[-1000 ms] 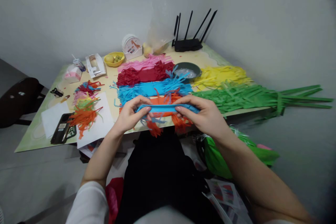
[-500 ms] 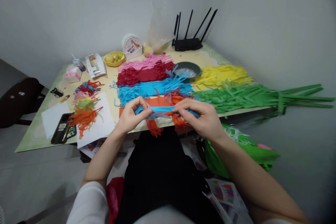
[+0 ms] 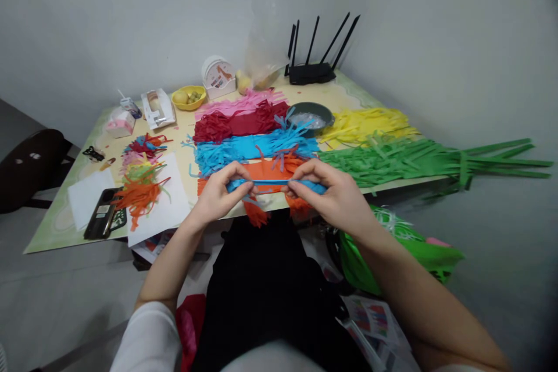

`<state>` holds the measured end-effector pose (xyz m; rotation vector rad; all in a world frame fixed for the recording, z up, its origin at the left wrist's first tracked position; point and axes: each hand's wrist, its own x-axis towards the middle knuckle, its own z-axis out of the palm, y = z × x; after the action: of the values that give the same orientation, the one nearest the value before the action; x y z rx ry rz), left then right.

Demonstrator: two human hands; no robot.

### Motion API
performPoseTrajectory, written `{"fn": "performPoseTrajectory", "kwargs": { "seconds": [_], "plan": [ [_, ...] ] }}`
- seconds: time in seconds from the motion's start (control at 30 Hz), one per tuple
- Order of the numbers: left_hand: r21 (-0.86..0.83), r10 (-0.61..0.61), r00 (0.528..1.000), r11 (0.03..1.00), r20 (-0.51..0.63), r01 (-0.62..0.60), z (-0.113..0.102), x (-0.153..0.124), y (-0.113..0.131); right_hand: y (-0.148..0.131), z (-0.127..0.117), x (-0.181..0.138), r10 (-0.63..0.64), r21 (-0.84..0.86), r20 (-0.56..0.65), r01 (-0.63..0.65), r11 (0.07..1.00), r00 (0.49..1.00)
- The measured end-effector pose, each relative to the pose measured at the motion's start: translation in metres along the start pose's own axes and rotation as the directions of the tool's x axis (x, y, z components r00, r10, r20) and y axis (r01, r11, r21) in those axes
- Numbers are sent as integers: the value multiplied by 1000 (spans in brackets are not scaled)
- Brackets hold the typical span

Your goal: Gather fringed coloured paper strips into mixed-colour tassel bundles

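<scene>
A blue paper strip (image 3: pixel 271 182) is stretched level between my two hands, narrow and rolled or folded in its middle. My left hand (image 3: pixel 226 190) pinches one end and my right hand (image 3: pixel 325 190) pinches the other, with bunched blue paper showing inside both palms. Just behind and below the strip lies fringed orange paper (image 3: pixel 265 171), its ends hanging over the table edge. Beyond that are bundles of fringed blue paper (image 3: pixel 253 146), dark red paper (image 3: pixel 246 123) and pink paper (image 3: pixel 235 106).
Fringed yellow paper (image 3: pixel 370 125) and green paper (image 3: pixel 392 160) lie to the right. A dark bowl (image 3: pixel 328 123), a router (image 3: pixel 311 73) and a yellow fruit dish (image 3: pixel 188 106) stand farther back. At left are a phone (image 3: pixel 100 215) and small colored tassels (image 3: pixel 138 192). A green bag (image 3: pixel 361 264) sits below.
The blue strip between my fingers has become narrower, from a wider flat band to a thin roll or fold. My hands have barely moved.
</scene>
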<state>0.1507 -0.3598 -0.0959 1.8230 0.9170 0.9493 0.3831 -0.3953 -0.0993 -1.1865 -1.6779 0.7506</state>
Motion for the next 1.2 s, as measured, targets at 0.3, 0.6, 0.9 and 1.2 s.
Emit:
{"fn": "performPoseTrajectory", "kwargs": {
  "seconds": [0.3, 0.6, 0.9, 1.2],
  "plan": [
    [-505, -177, 984, 846, 34, 169, 6, 2, -12, 11, 3, 6, 116, 428, 87, -142, 893, 989],
    [-478, -147, 989, 868, 11, 134, 7, 0, -20, 17, 5, 9, -13, 355, 20, 5, 935, 1000],
    [86, 76, 960, 991, 269, -103, -7, 8, 13, -2, -3, 7, -500, -9, 127, 505, 863, 857],
    [536, 293, 937, 769, 189, -349, -4, 6, -6, 3, -21, 14, -164, 82, 381, 144, 986, 910]
  ]
}}
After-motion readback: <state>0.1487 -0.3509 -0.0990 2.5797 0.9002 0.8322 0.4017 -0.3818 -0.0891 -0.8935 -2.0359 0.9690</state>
